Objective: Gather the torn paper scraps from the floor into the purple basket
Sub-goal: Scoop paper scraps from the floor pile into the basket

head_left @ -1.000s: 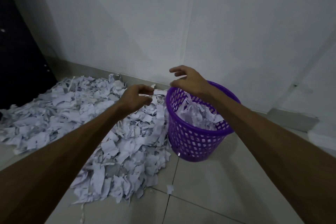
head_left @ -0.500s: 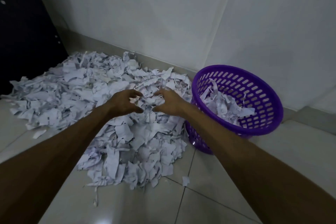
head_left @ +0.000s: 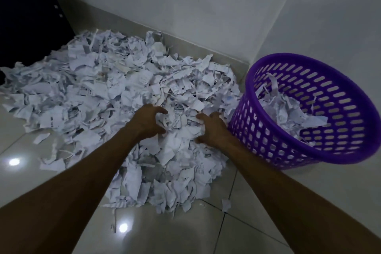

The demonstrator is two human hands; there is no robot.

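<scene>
scooping stance: both hands are down on the paper scraps (head_left: pixel 115 88), near edge of the heap, palms turned toward each other so a clump gets trapped between them. that reads as the reason for two hands, loose torn sheets won't lift with a pinch.

left hand (head_left: pixel 147 122): fingers curled and spread, thumb hooked toward the middle, tips pressing into the paper. not clamped on anything yet.
right hand (head_left: pixel 212 129): mirror pose, fingers apart and bent, digging into the scraps just beside the basket wall. also not closed on a load. both forearms run straight out and converge, wrists low.

purple basket (head_left: pixel 338 150) stands on the tiled floor (head_left: pixel 268 208) to the right, touching or nearly touching the heap edge, rim tipped toward the camera by the wide lens or an actual lean, can't tell which. parked that close so each scoop only travels a short way. already partly filled with paper.

judgement: early in the job, the bulk of the pile is on the floor, spread back to the wall (head_left: pixel 206 16). one stray scrap (head_left: pixel 225 204) lies apart near the grout line. next move needs hands squeezed together before lifting, else bits spill.
</scene>
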